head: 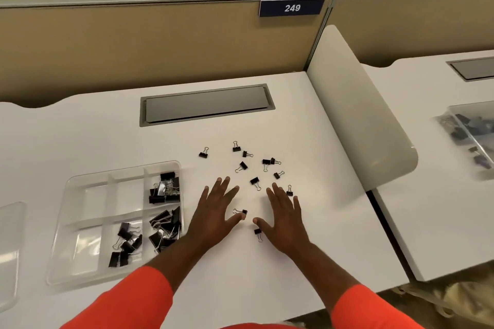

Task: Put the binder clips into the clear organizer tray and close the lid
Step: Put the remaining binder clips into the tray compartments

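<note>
Head view: left hand (216,211) and right hand (283,218) lie flat and released among loose binder clips (254,180) at the middle of the table (320,248). The clear organizer tray (91,200) sits toward its left edge. Best to sweep the clips together first, then pinch up several at once.

Bright orange-red long sleeves cover both arms; the left sleeve (125,299) and right sleeve (374,310) end mid-forearm. The left hand (213,214) and right hand (284,219) are bare.

small black binder clips (256,181) scattered loose; clear organizer tray (80,222) part-filled, unlidded
</note>
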